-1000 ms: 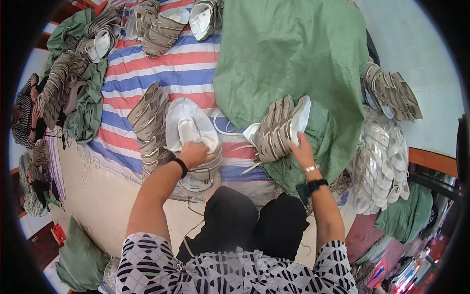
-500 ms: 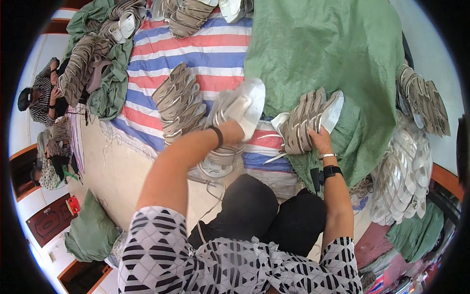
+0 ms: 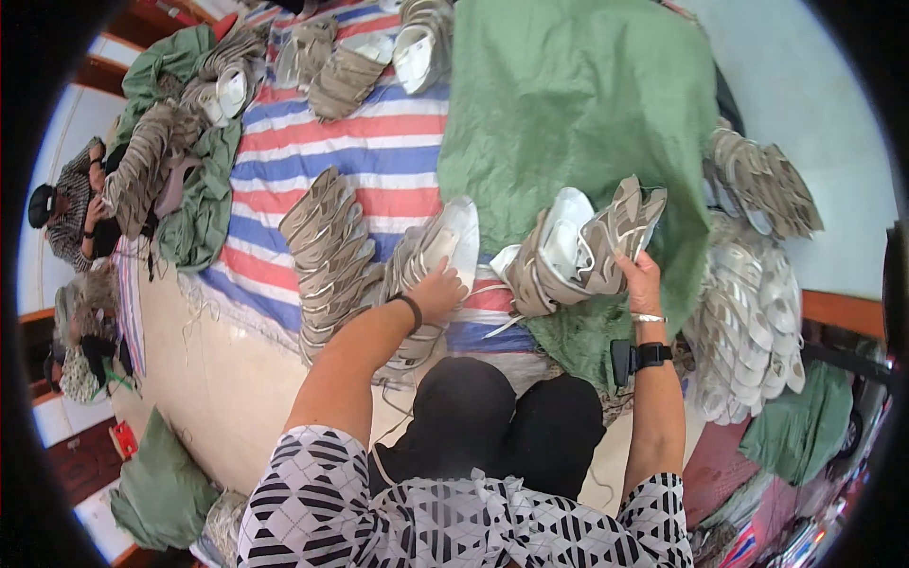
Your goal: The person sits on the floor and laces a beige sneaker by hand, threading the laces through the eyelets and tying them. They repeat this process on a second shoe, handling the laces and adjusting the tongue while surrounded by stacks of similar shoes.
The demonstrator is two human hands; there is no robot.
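Along the near edge of a striped sheet (image 3: 341, 156), a left shoe stack (image 3: 331, 260) and a middle stack (image 3: 414, 260) are nested, presumably for compactness; the latter is touched by the left hand (image 3: 438, 293), grip indeterminable. Beside a right stack (image 3: 532, 275), tilted uppers (image 3: 615, 237) are pinched by the right hand (image 3: 641, 275), seemingly for separation.

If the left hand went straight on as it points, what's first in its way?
The white-lined shoe upper right at the fingers of the left hand, most likely. They look to be against it, though depth is hard to judge here.
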